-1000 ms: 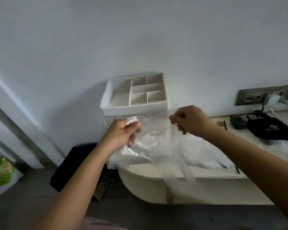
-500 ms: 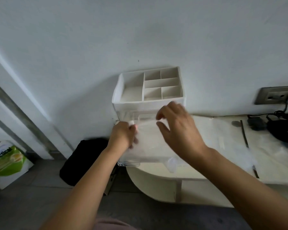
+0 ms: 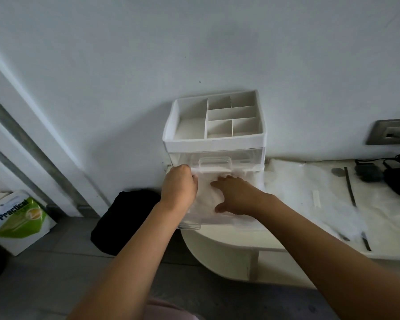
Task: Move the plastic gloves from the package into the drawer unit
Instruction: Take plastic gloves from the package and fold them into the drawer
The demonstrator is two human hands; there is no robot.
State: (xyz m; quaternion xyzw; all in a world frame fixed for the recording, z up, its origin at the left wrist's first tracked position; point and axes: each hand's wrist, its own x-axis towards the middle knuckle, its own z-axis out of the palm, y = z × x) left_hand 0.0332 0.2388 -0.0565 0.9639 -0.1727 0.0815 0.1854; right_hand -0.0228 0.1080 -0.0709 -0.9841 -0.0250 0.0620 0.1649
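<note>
The white drawer unit stands just beyond both hands, its clear drawer pulled out beneath them. The plastic gloves lie inside, under the right hand, pressed flat with fingers spread. The left hand curls beside them; I cannot tell what it grips.

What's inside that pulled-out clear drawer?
Crumpled plastic gloves lie in the drawer, the right hand flat on them, the left hand gripping their left edge. Hands and gloves hide the drawer's floor.
</note>
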